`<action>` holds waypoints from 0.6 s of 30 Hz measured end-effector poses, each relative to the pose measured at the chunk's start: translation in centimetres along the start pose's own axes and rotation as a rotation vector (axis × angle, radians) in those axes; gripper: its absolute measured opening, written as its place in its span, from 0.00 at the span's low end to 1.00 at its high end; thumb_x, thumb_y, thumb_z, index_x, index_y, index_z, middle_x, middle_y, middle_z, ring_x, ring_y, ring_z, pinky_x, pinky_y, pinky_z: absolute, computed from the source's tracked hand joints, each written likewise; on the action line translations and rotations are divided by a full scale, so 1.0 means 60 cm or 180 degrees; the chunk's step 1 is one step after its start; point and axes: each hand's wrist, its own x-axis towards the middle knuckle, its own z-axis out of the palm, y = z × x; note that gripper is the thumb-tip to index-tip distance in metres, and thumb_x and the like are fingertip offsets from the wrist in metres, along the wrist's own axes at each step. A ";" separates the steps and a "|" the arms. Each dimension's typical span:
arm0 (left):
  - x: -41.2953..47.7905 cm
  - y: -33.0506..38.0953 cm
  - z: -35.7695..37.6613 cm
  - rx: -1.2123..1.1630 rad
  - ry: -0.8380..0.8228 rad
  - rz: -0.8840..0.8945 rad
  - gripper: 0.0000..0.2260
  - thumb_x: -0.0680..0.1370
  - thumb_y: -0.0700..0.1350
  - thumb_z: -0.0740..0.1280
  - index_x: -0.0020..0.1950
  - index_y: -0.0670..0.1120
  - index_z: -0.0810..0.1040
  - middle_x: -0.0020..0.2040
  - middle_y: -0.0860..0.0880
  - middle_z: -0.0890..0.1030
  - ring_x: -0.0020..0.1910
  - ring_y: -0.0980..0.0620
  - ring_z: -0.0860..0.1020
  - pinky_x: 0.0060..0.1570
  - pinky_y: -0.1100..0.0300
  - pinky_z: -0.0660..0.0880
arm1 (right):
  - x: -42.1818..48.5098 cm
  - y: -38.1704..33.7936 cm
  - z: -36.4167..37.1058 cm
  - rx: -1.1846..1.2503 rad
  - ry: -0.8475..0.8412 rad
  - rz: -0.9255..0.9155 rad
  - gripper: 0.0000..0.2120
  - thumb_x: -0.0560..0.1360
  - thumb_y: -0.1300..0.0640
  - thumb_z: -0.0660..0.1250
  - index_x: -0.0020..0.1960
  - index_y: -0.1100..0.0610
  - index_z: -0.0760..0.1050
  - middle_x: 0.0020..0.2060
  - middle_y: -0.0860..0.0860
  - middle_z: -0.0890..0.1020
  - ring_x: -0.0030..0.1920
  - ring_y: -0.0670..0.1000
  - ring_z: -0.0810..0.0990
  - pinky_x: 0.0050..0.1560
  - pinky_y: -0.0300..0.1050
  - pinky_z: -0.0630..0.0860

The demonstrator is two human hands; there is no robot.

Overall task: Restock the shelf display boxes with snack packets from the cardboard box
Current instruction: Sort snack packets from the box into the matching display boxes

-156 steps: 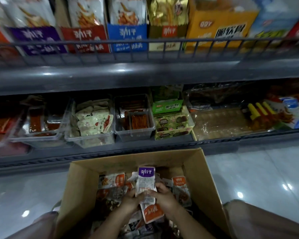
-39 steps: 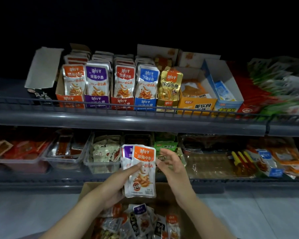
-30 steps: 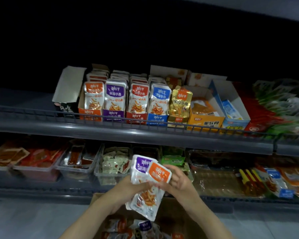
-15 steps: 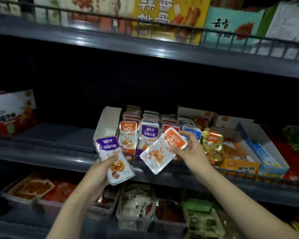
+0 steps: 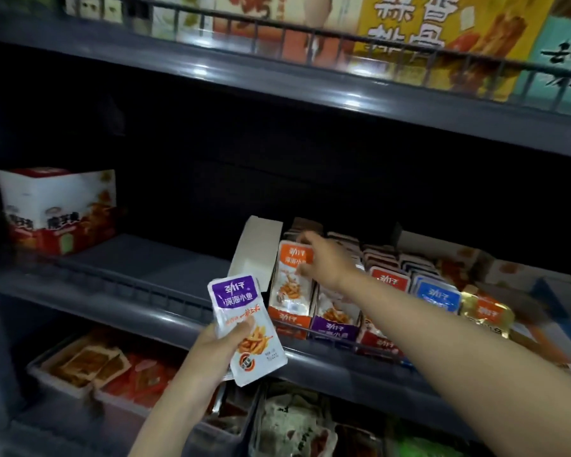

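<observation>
Left hand [image 5: 216, 356] is clamping the purple packet [image 5: 244, 311], thumb pressing across its face and fingers behind. It is holding the packet low, out in front of the rail. Right hand [image 5: 325, 260] is reaching in and closing on the orange packet [image 5: 289, 282], fingers hooking over its top edge and thumb on the front (so both hands are loaded, nothing free).

The shelf [image 5: 145, 308] is running wide across the shot, dark at the back, its left stretch bare apart from a white carton [image 5: 60, 209]. The display boxes are sitting in a tight row on the right behind the wire rail, colours side by side. The orange box [image 5: 289, 319] is at the left end with a white flap [image 5: 256, 249] standing up beside it, and the purple box [image 5: 335, 326] is touching it on the right. Blue packets [image 5: 437, 295] are lining up further along.

The orange packet is standing upright at the very front of the orange box, face out. By the look of it, the right hand is seating it there so the label shows to shoppers. The purple packet seems to be waiting its turn, parked clear so the reaching arm has room, with the matching box just beside. The cardboard box is out of shot.
</observation>
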 end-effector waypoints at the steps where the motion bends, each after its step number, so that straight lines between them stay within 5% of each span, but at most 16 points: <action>1: 0.000 -0.001 0.000 0.0003 -0.0001 -0.0007 0.04 0.77 0.43 0.67 0.50 0.46 0.80 0.42 0.49 0.86 0.41 0.51 0.84 0.40 0.59 0.76 | 0.001 0.002 0.008 -0.0439 -0.0017 -0.0138 0.24 0.71 0.53 0.73 0.65 0.50 0.69 0.58 0.52 0.79 0.56 0.53 0.78 0.54 0.48 0.74; 6: 0.003 -0.002 -0.004 -0.0061 -0.0010 -0.0001 0.04 0.77 0.44 0.67 0.51 0.47 0.80 0.42 0.49 0.86 0.40 0.53 0.84 0.37 0.61 0.76 | 0.009 0.000 0.020 -0.1569 0.0070 -0.0539 0.31 0.70 0.44 0.72 0.69 0.51 0.65 0.65 0.51 0.73 0.65 0.53 0.71 0.64 0.50 0.64; 10: 0.001 -0.002 -0.002 0.0047 -0.0058 0.0065 0.05 0.77 0.45 0.68 0.51 0.48 0.80 0.42 0.51 0.86 0.40 0.55 0.84 0.36 0.63 0.76 | 0.005 0.000 0.017 -0.1643 0.0037 -0.0490 0.34 0.71 0.43 0.71 0.72 0.50 0.62 0.68 0.51 0.70 0.68 0.53 0.68 0.68 0.49 0.60; 15: -0.002 -0.004 0.008 0.0335 -0.0159 0.0186 0.06 0.75 0.46 0.70 0.52 0.49 0.81 0.45 0.50 0.86 0.43 0.53 0.84 0.41 0.61 0.79 | -0.032 -0.025 -0.025 0.0072 0.0207 -0.0545 0.17 0.76 0.47 0.67 0.62 0.51 0.72 0.58 0.48 0.76 0.59 0.49 0.74 0.60 0.45 0.70; 18: -0.010 -0.001 0.025 0.0443 -0.0348 0.0300 0.06 0.75 0.45 0.70 0.51 0.48 0.81 0.46 0.50 0.86 0.44 0.52 0.84 0.43 0.59 0.79 | -0.087 -0.048 -0.059 0.1626 -0.0569 -0.0323 0.14 0.77 0.50 0.67 0.60 0.54 0.73 0.50 0.49 0.80 0.49 0.45 0.80 0.47 0.40 0.78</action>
